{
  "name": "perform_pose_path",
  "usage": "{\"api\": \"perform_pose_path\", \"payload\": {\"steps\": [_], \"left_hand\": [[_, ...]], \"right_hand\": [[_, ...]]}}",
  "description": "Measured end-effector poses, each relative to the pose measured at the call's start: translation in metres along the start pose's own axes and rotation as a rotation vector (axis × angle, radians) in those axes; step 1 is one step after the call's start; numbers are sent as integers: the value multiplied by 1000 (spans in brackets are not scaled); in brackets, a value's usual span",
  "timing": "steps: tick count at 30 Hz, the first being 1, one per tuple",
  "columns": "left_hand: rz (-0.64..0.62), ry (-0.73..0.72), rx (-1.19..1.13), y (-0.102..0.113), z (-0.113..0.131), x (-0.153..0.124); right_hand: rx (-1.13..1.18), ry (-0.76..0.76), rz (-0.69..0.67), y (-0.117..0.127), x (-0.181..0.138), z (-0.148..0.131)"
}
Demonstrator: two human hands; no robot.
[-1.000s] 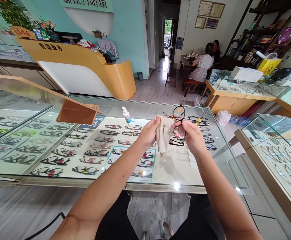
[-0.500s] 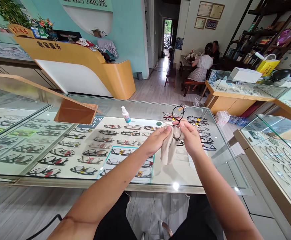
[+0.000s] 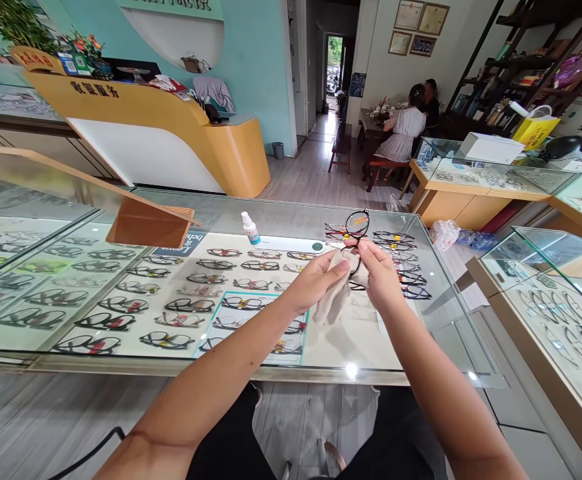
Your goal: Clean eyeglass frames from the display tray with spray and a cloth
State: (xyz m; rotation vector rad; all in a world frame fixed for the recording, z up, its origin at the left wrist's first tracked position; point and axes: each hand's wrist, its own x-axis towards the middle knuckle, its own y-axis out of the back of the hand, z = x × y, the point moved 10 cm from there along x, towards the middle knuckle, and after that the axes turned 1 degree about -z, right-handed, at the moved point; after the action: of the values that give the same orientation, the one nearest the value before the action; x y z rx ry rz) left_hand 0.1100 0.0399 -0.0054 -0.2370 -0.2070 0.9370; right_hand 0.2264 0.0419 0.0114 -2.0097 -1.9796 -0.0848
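Over a glass display counter I hold a pair of black round-framed glasses upright. My right hand is closed on the lower lens and frame. My left hand pinches a beige cleaning cloth against that lower lens, so the lens is mostly hidden. The cloth's loose end hangs down between my hands. The upper lens stands free above my fingers.
A small white spray bottle stands on the counter top to the left of my hands. Rows of glasses lie inside the case. More glass cases stand to the right. Two people sit at a table far back.
My left hand has brought the cloth from beside the glasses onto the lower lens, next to my right hand. Both hands have risen slightly and drawn together.
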Motion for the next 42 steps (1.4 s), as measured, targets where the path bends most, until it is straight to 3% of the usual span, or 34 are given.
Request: {"api": "perform_pose_path", "payload": {"steps": [8,18,27,34,42], "left_hand": [[17,-15,22,2,-2,1],[161,-66,52,16,1,3],[143,14,-64,20,-8,8],[69,39,-139,16,-10,7],[163,-44,45,22,-4,5]], "right_hand": [[-51,41,-16,0,1,1],[-78,83,-41,-6,1,-2],[-164,147,-104,-14,-1,-20],[-148,126,-120,-14,1,-18],[-128,67,-158,-15,2,-8]]}}
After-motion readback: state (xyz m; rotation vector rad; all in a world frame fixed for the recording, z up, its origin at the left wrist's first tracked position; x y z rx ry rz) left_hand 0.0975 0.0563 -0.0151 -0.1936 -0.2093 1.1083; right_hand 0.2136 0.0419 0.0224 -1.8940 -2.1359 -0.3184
